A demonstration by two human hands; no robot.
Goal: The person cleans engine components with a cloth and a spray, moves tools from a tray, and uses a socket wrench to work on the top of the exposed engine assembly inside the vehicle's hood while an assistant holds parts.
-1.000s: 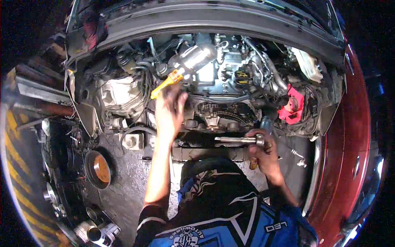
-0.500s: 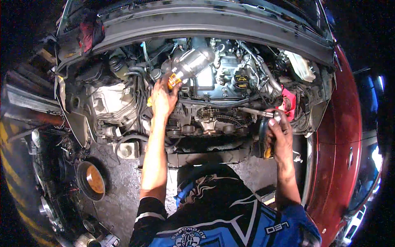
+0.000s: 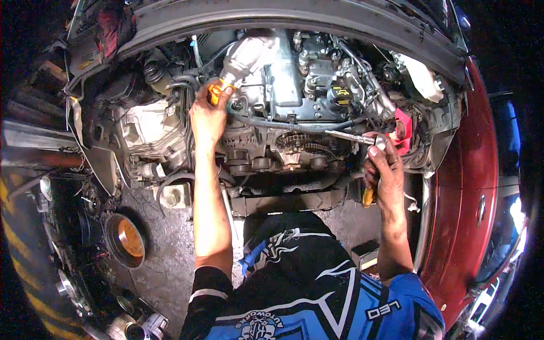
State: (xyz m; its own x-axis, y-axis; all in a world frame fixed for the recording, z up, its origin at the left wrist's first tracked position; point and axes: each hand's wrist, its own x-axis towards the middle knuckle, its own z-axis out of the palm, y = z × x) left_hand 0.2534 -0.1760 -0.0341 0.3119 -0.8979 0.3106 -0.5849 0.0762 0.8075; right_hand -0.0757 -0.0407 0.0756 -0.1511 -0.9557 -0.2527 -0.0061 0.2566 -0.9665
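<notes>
My left hand (image 3: 209,113) is closed round the orange handle of a work lamp (image 3: 243,59), whose clear, rounded body is tilted over the left part of the engine (image 3: 318,110). In my right hand (image 3: 387,164) is a ratchet (image 3: 378,143), gripped near its head. A slim metal extension (image 3: 345,135) points left from it, across the front of the engine. Below it lies the exposed timing chain (image 3: 311,147). A yellow-ended item (image 3: 368,196) shows under my right palm; whether I hold it is hidden.
A red cover (image 3: 403,129) sits right of the ratchet. The black oil filler cap (image 3: 340,96) is on the engine top. Pulleys (image 3: 262,164) line the front. A round pan (image 3: 119,249) with brownish contents stands on the floor at left. A red car panel (image 3: 462,198) borders the right.
My left hand has moved left and up with the work lamp. The ratchet has risen slightly, its extension now over the hose. The view has shifted a little.
</notes>
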